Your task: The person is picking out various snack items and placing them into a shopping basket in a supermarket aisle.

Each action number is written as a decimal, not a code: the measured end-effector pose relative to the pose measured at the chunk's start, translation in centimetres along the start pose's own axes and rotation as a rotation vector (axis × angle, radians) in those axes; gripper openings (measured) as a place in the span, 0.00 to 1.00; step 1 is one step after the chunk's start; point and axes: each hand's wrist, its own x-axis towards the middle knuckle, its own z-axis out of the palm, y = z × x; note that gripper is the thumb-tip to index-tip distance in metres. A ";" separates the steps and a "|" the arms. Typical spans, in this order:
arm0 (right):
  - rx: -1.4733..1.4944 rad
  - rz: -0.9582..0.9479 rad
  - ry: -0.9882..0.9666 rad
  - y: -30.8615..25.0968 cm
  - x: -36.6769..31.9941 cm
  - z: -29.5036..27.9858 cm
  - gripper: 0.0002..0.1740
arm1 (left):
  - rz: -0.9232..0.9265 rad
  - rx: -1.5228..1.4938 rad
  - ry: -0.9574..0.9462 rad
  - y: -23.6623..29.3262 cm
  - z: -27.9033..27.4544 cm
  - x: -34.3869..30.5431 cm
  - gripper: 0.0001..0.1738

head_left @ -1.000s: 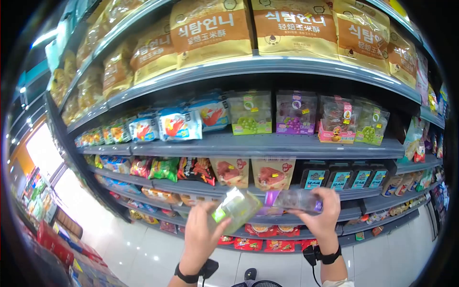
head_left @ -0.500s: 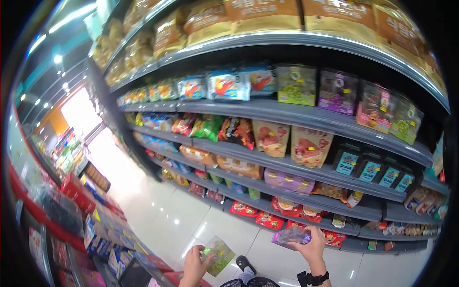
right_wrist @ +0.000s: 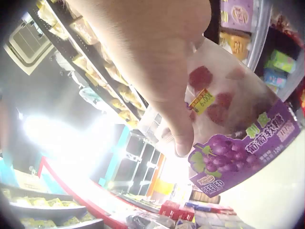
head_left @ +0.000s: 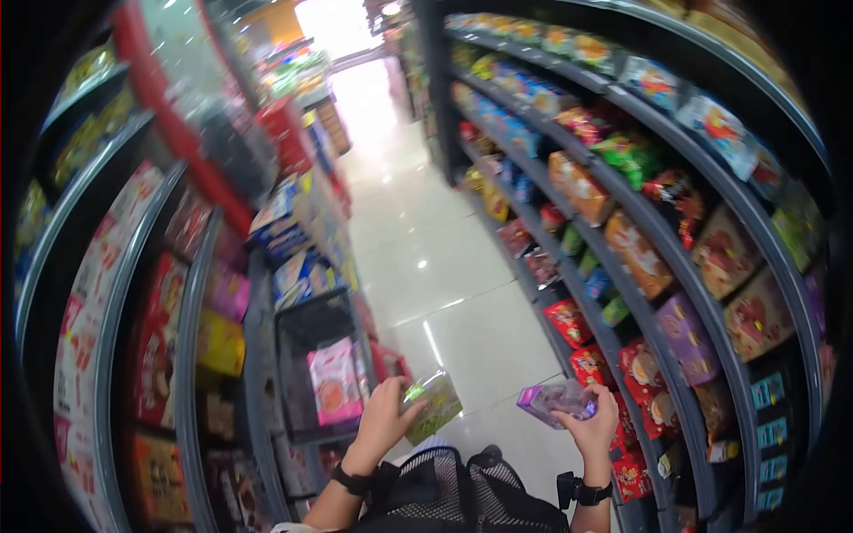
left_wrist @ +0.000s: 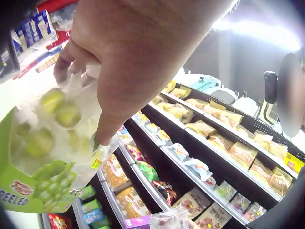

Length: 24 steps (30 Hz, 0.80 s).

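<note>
My left hand [head_left: 384, 421] grips a clear pack of green-grape gummies [head_left: 434, 410]. In the left wrist view its thumb presses the clear upper part of the green gummy pack [left_wrist: 40, 143], above a green band with printed grapes. A matching purple-grape gummy pack [head_left: 549, 405] is held by my right hand [head_left: 593, 421], over the aisle. The right wrist view shows the purple gummy pack [right_wrist: 233, 152] with a yellow price sticker, my thumb across its clear side. Both packs are held apart from each other, in front of the body.
Snack shelves [head_left: 613, 222] run along the right, stocked with bags and boxes. A dark basket [head_left: 306, 306] with a pink pack [head_left: 336, 382] in it stands at left, beside more shelves [head_left: 133, 293]. Between them a tiled aisle [head_left: 409, 240] leads to a bright doorway.
The head view has swung left and down, from facing the shelf to looking along the aisle. Both hands have drawn back from the shelf, each still holding its gummy pack.
</note>
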 end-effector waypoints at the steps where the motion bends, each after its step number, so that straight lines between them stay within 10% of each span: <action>1: 0.001 0.001 -0.052 -1.4 0.3 1.0 0.34 | -0.053 -0.023 0.004 -1.0 -1.0 -0.9 0.23; 15: 0.210 -0.404 -0.611 -18.2 -1.8 24.9 0.30 | -0.509 0.072 0.139 -22.8 -10.0 -8.8 0.23; 24: -0.011 -0.161 -0.987 -23.3 -8.4 41.7 0.25 | -0.749 0.015 0.025 -38.1 -5.1 -5.8 0.26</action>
